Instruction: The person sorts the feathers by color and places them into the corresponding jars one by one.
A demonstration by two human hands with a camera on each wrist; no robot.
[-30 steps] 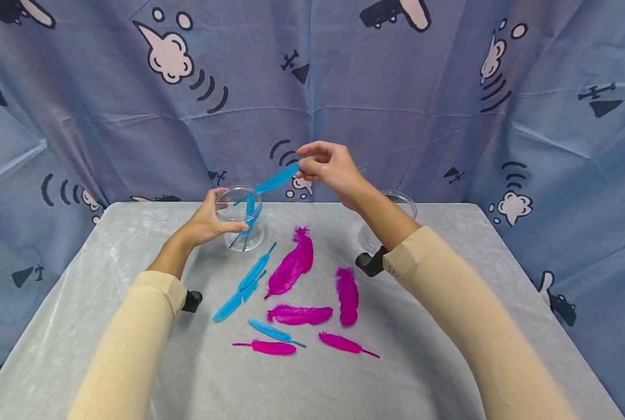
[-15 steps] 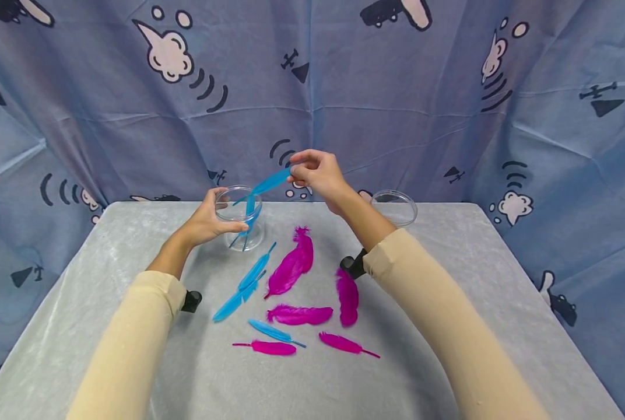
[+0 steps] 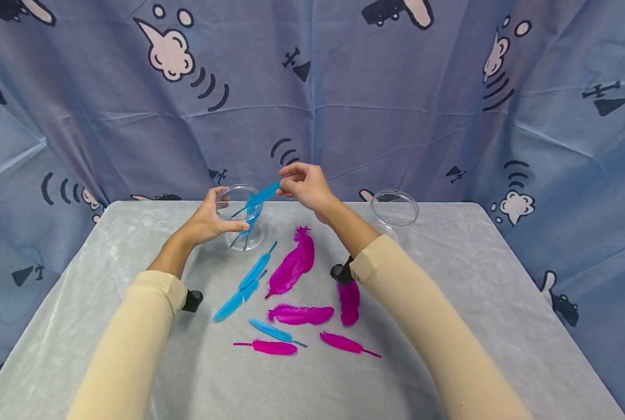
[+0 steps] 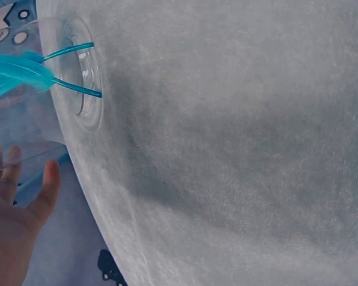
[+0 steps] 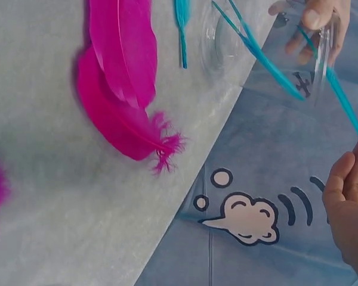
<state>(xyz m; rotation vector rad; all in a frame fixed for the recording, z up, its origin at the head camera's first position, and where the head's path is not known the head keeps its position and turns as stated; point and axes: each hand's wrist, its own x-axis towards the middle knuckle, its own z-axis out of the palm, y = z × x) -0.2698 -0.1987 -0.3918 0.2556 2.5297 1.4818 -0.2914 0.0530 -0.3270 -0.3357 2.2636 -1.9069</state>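
My left hand point(image 3: 206, 220) grips a clear footed cup point(image 3: 244, 186) by its upper wall, thumb on the near side and fingers behind. Blue feathers point(image 4: 24, 71) stand inside, quills down near the base, as the left wrist view shows. From the right, my right hand point(image 3: 307, 188) pinches another blue feather point(image 3: 267, 192) by its vane tip. That feather slants down leftward, its quill end over the cup's mouth. In the right wrist view, the held feather point(image 5: 344, 104) reaches from the right hand point(image 5: 349, 205) to the cup rim.
A second clear cup point(image 3: 394, 224) stands at the back right, partly behind the right forearm. Blue feathers point(image 3: 252, 274) lie before the left cup. Several magenta feathers point(image 3: 291, 265) are spread over the grey tablecloth point(image 3: 270, 391). A patterned blue curtain point(image 3: 375, 70) hangs behind.
My right hand has moved left and down, bringing the feather's quill over and into the cup's mouth. The second cup shows more fully. My left hand and its cup have stayed put.
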